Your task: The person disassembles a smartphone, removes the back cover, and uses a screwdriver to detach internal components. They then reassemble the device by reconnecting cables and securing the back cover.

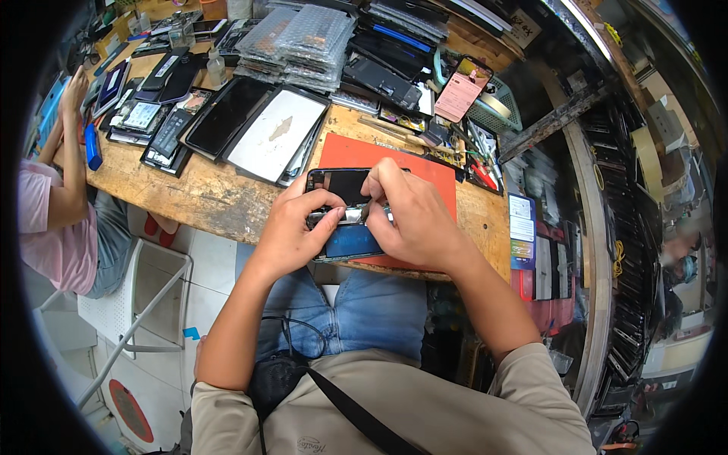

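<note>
An opened phone [347, 246] with a dark frame and a blue-black lower part is between my hands, over the table's near edge. Across its middle runs a silvery strip [352, 215]. My left hand [294, 232] grips the phone's left side, with thumb and forefinger closed at the strip's left end. My right hand [413, 216] is bent over the right side, its thumb and fingers closed at the strip's right end. Something small and dark shows at those fingertips, too small to name. Under the phone lies an orange-red mat [436, 182].
Flat panels [277, 136] and opened phones [168, 138] cover the left of the wooden table [216, 199]. Bubble-wrapped stacks [311, 42] stand behind. A pink-screened phone [461, 89] leans by a green basket [504, 102]. At far left sits another person [64, 220] near a white chair [133, 299].
</note>
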Available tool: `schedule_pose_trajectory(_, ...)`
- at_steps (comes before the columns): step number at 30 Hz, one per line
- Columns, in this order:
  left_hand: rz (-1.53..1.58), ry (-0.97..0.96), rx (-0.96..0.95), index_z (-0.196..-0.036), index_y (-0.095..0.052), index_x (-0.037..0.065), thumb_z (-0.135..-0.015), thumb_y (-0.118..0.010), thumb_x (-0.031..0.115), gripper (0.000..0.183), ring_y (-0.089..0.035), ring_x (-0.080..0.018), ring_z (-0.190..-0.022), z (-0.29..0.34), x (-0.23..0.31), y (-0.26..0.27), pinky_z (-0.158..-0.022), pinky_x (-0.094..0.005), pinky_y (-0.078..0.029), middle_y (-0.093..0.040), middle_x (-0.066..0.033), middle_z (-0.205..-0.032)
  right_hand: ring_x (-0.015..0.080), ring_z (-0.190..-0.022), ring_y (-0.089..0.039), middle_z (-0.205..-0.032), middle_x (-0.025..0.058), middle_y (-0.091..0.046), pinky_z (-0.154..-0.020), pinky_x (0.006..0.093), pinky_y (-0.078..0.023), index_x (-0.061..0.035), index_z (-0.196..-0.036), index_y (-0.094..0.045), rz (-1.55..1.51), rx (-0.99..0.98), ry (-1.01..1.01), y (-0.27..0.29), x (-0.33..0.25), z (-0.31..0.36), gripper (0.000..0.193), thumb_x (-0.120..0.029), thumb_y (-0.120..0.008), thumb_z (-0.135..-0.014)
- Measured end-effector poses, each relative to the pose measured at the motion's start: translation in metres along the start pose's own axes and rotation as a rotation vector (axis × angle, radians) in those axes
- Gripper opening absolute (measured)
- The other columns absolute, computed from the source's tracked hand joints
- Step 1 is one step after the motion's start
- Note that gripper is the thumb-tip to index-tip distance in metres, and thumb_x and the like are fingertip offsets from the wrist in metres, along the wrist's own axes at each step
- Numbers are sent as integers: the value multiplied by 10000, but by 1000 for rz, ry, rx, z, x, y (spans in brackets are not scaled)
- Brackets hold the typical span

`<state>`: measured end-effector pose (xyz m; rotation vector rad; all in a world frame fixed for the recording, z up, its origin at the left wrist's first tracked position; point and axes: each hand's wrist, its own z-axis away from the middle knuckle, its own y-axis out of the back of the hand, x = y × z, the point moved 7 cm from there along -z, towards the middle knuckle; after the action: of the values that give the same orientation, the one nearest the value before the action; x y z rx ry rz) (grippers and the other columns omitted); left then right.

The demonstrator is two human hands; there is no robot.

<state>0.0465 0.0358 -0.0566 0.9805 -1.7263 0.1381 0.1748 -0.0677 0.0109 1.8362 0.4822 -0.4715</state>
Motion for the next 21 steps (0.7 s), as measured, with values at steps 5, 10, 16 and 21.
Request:
schedule_pose_trajectory(5,-30,-30,-7,-1001,-777,41,-889,-798,48,115,-693,-356,-1082,0,4,-2,-932,-432,-551,-686,-138,-1138,238,-776,-687,-935,137,-660,-673,347,-548,-19,-1021,-456,-236,93,-38,4,12,0,263,108,-601,-842)
schedule_pose_trajectory(10,-55,-33,-30,-989,-785,40,-865,-824,30,130,-691,-345,-1075,1,0,-4,-921,-434,-551,-683,-134,-1143,339,-745,-716,-843,164,-657,-632,424,-542,-18,-1018,-475,-246,157,-12,6,7,-4,247,44,-694,-921)
schedule_pose_trajectory(16,-5,46,16,-986,-772,4,-908,-803,58,100,-699,-332,-961,-1,0,0,-852,-425,-550,-675,-142,-1044,286,-713,-672,-815,138,-642,-638,385,-526,-19,-987,-488,-117,149,40,0,10,-3,210,34,-690,-970)
schedule_pose_trajectory(21,-76,39,3,-969,-745,1,-1007,-733,176,179,-665,-339,-871,0,-2,3,-774,-432,-518,-634,-155,-960,258,-697,-664,-802,119,-637,-630,367,-519,-20,-973,-497,-133,135,33,-7,13,-1,208,30,-700,-971)
